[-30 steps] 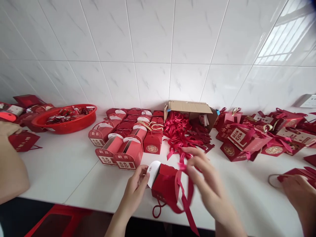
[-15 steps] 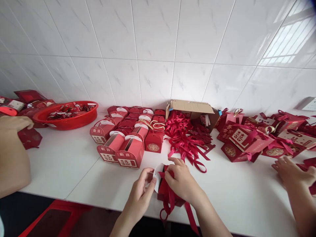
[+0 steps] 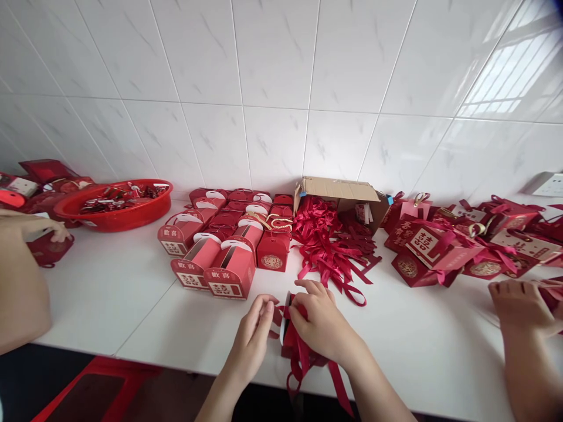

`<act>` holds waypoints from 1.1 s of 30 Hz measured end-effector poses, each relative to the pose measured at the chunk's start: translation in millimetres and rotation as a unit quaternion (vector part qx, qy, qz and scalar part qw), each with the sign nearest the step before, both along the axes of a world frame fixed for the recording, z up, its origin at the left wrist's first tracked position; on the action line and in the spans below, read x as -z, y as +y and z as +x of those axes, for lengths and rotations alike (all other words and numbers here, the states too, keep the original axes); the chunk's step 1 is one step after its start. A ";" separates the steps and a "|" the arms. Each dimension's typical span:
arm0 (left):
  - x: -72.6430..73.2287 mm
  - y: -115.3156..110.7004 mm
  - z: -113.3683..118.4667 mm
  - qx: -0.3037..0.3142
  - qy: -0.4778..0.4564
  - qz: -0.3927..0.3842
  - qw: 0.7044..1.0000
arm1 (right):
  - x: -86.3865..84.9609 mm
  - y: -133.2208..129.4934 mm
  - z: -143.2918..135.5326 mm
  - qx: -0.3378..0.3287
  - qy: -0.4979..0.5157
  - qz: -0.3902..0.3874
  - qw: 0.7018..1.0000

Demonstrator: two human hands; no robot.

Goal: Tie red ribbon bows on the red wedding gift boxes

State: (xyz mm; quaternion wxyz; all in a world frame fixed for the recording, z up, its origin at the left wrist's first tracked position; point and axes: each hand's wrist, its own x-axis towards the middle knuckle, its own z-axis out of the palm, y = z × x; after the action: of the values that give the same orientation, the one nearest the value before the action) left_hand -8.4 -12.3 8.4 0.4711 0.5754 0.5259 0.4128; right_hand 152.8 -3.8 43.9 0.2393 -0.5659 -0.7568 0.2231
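Observation:
Near the table's front edge stands a small red gift box (image 3: 288, 346) with a pale-edged flap on its left side. A dark red ribbon (image 3: 300, 357) runs over it, its loose tails hanging past the table edge. My left hand (image 3: 253, 337) is left of the box, thumb and fingers closed round the ribbon's end, which sticks out beyond the flap. Over the top of the box curls my right hand (image 3: 323, 322), its thumb and forefinger pinched on the ribbon by the flap. The exact grip is partly hidden behind its fingers.
Behind are rows of red boxes (image 3: 231, 272) and a tipped cardboard carton (image 3: 338, 187) spilling ribbons (image 3: 323, 252). A red basin (image 3: 116, 220) stands left, a pile of ribboned boxes (image 3: 440, 252) right. Other people's hands (image 3: 521, 305) work at both sides.
The ribbon's end now shows on the left side of the flap, at my left fingers. My left hand has let go of the flap, which has swung closer to the box.

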 end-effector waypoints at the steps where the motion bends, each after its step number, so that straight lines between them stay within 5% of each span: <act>1: -2.1 2.5 0.9 0.011 -0.010 -0.001 1.000 | -0.1 0.0 -0.1 0.000 0.003 -0.001 1.000; 6: 3.3 15.8 2.4 0.058 -0.025 0.001 0.998 | -1.9 0.8 1.0 -0.006 0.030 -0.014 0.999; 9: 22.8 24.5 -6.5 0.037 0.115 -0.006 0.993 | -0.8 -4.4 13.0 0.021 0.064 0.000 0.998; 14: 48.8 25.1 -50.7 -0.088 0.322 -0.070 0.940 | 19.8 -30.8 59.2 0.114 0.139 0.001 0.984; 18: 47.4 16.2 -94.9 -0.137 0.399 -0.135 0.897 | 47.9 -53.3 83.5 0.127 0.175 -0.045 0.975; 21: 41.6 13.4 -105.7 -0.201 0.436 -0.149 0.864 | 63.0 -59.6 80.0 0.122 0.228 -0.075 0.963; 24: 36.3 12.9 -85.3 -0.234 0.378 -0.031 0.895 | 68.1 -56.8 67.6 0.103 0.298 -0.078 0.946; 26: 32.4 13.2 -60.6 -0.155 0.249 0.048 0.955 | 67.5 -52.6 61.0 0.094 0.332 -0.068 0.936; 28: 27.5 14.7 -35.7 -0.035 0.132 0.045 0.990 | 65.7 -48.5 57.8 0.097 0.358 -0.068 0.926; 33: 16.1 25.1 -3.0 0.154 -0.018 0.012 0.988 | 63.4 -41.0 60.4 0.102 0.397 -0.111 0.905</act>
State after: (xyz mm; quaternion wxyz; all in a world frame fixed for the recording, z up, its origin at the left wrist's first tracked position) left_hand -11.4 12.8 -7.7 0.5316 0.6472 0.4179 0.3520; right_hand 213.3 -44.7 -19.4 0.4769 -0.5272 -0.5080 0.4864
